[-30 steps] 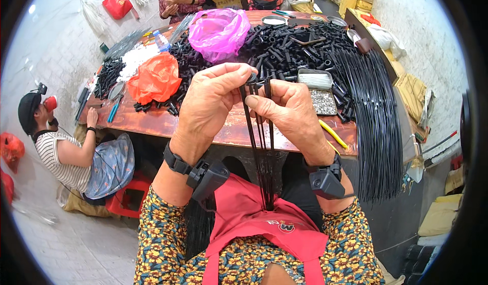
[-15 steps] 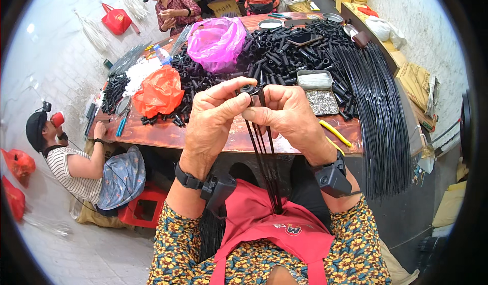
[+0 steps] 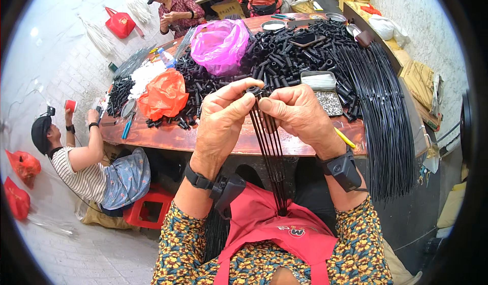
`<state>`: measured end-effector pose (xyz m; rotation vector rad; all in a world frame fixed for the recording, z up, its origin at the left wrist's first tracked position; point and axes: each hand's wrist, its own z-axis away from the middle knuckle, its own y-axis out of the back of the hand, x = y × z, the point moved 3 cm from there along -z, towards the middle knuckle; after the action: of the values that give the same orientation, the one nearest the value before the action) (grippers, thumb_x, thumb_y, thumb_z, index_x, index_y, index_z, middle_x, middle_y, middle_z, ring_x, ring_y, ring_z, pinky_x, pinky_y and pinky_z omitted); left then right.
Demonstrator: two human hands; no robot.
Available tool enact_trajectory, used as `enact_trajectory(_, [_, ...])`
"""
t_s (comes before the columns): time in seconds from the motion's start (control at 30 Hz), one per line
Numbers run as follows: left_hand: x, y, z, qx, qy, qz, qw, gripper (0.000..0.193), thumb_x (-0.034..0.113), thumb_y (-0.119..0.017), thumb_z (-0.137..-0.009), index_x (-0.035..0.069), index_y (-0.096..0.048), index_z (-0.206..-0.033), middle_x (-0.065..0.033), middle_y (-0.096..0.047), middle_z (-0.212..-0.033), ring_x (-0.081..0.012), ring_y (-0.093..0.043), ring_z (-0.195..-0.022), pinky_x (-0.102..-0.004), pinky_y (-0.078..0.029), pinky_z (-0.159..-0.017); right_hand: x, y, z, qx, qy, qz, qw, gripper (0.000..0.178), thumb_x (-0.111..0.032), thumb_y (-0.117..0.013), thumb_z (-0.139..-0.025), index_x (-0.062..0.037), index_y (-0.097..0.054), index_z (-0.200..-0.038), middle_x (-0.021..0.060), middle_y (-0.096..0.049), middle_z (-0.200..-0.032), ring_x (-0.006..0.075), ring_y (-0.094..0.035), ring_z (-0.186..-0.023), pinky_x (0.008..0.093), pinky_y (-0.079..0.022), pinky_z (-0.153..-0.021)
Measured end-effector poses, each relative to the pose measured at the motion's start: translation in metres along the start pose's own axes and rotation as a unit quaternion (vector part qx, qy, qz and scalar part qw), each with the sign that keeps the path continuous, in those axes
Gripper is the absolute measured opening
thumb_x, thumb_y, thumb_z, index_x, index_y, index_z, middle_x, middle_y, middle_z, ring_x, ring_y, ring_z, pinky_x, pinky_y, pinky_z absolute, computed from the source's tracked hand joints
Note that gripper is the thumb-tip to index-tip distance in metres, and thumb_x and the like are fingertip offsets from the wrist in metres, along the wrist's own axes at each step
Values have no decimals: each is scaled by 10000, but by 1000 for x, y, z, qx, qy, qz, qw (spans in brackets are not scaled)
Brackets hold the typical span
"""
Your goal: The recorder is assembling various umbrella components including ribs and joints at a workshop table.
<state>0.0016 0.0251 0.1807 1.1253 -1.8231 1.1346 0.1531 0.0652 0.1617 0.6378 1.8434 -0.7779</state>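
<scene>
In front of my chest, my left hand [image 3: 222,122] pinches a small black ring-shaped fitting [image 3: 253,89] between thumb and fingertips. Several thin black rods [image 3: 272,165], like umbrella ribs, hang from it down to my red apron [image 3: 277,229]. Close beside it, my right hand [image 3: 300,114] has its thumb and forefinger pressed together at the upper end of the rods; the exact piece in that pinch is partly hidden by the fingers. Behind my hands, a heap of black plastic sleeves [image 3: 274,61] covers much of the wooden table [image 3: 168,138].
A metal tin of small silvery parts [image 3: 329,103] stands right of my hands, near a yellow-handled tool [image 3: 345,138]. Long black rods [image 3: 384,127] overhang the table's right edge. An orange bag [image 3: 163,94] and a pink bag [image 3: 219,46] lie left. One co-worker [image 3: 84,160] sits left, another [image 3: 175,10] far left.
My right fingers have shifted slightly at the rod ends, and the hanging rods are more spread out. The co-worker at left has lowered a red cup and raised the other hand.
</scene>
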Motion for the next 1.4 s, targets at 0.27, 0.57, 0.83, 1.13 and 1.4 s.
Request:
enact_trajectory(0.27, [-13, 6, -7, -106, 26, 77, 991, 347, 114, -640, -879, -65, -574, -1168, -102, -630, -1069, -148, -590, -978, -286, -456, -892, -12, 4, 5, -13, -20, 15, 1000, 271, -269, -724, -846, -25, -704, -730, 10, -631, -614, 40, -534, -529, 207, -397, -467])
enact_trajectory(0.57, [-7, 2, -23, -217, -22, -15, 976, 427, 294, -696, -821, -68, -649, -1043, -153, -597, -1092, -253, -518, -1091, -390, -373, -981, -32, 8, 9, -73, -80, 8, 994, 297, -292, -786, -775, -24, -699, -682, 32, -641, -591, 41, -527, -475, 190, -358, -416])
enact_trajectory(0.83, [-4, -6, -33, -251, -9, -35, 967, 449, 290, -731, -782, -55, -668, -1062, -166, -602, -1076, -265, -510, -1084, -386, -366, -981, -30, 18, 13, -72, -75, -16, 994, 289, -262, -792, -771, 1, -690, -705, 55, -644, -622, 82, -585, -522, 207, -457, -475])
enact_trajectory(1.13, [5, -14, -40, -275, -40, -77, 958, 464, 331, -730, -756, -65, -697, -996, -129, -655, -889, -266, -476, -1001, -400, -355, -920, -17, 20, -2, -243, -110, -110, 957, 334, -285, -739, -824, -13, -653, -650, 85, -644, -609, 77, -550, -460, 176, -339, -386])
enact_trajectory(1.4, [14, -16, -20, -74, -1, -217, 973, 218, 63, -598, -874, -40, -659, -1055, -28, -637, -959, -85, -569, -861, -246, -462, -796, -16, 15, 9, 55, -31, 44, 997, 318, -313, -755, -811, -14, -692, -726, 27, -621, -582, 14, -470, -466, 187, -315, -399])
